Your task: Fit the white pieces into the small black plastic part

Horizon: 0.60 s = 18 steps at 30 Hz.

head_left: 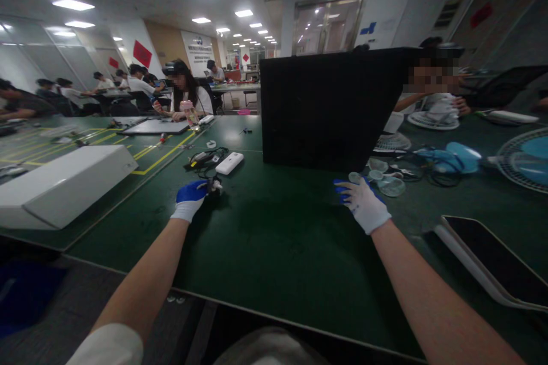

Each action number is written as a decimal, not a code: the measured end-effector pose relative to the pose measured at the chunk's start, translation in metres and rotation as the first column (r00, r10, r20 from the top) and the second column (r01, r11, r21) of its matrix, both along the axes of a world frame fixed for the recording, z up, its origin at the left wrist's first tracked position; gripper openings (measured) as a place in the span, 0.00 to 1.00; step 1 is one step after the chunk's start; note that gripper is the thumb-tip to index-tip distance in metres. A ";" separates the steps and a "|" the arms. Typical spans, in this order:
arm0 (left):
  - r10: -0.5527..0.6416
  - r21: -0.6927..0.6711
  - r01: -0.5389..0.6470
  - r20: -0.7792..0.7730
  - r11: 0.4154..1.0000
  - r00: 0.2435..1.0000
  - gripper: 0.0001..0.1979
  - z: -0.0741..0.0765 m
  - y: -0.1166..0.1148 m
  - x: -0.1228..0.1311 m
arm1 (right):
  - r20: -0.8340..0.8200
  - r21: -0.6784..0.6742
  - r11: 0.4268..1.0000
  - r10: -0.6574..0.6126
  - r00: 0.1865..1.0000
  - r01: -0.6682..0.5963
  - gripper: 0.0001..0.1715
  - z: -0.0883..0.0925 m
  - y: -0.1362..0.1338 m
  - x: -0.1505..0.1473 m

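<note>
My left hand (190, 197), in a white work glove with blue coating, is closed at the fingertips on a small black part with a white bit (215, 186). Its exact kind is too small to make out. Just beyond it lie a white oblong device (230, 163) and a black cable bundle (206, 158). My right hand (362, 199), gloved the same way, is open above or on the green table (274, 251), with its fingers stretched out to the left. Close to its fingertips are several clear plastic pieces (391, 186). Nothing shows in this hand.
A large black box or panel (325, 111) stands upright ahead. A white box (64, 182) lies at left. At right are a dark-topped tablet-like slab (496, 262), blue fan blades (462, 158) and a round fan grille (526, 157). People sit across the table and behind.
</note>
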<state>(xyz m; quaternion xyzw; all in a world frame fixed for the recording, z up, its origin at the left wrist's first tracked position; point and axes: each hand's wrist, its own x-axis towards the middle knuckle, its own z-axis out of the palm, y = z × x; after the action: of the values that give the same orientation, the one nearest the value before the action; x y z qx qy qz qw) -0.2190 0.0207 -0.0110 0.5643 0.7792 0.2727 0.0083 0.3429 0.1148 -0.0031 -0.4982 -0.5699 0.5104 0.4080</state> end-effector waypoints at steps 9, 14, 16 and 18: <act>-0.118 0.176 0.186 -0.339 0.967 0.933 0.13 0.025 -0.012 0.024 | 0.022 -0.008 1.000 -0.013 1.000 0.013 0.45 0.001 0.000 -0.001; -0.166 0.251 0.221 -0.223 0.942 0.961 0.15 0.022 -0.012 0.033 | 0.021 -0.032 0.999 -0.005 1.000 0.006 0.42 -0.001 0.004 0.000; -0.148 0.334 0.171 -0.092 0.927 0.985 0.16 0.017 -0.010 0.039 | 0.022 -0.048 0.999 -0.004 1.000 0.005 0.43 -0.003 0.007 0.001; -0.150 0.396 0.108 0.075 0.912 0.986 0.19 0.012 -0.006 0.047 | 0.015 -0.069 0.998 -0.009 1.000 0.010 0.44 -0.006 0.011 0.003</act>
<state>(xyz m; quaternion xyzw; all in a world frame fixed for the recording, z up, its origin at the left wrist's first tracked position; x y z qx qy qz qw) -0.1723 0.0142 0.0007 0.5899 0.6687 0.4503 -0.0457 0.3460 0.1261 -0.0094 -0.5184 -0.5528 0.5240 0.3887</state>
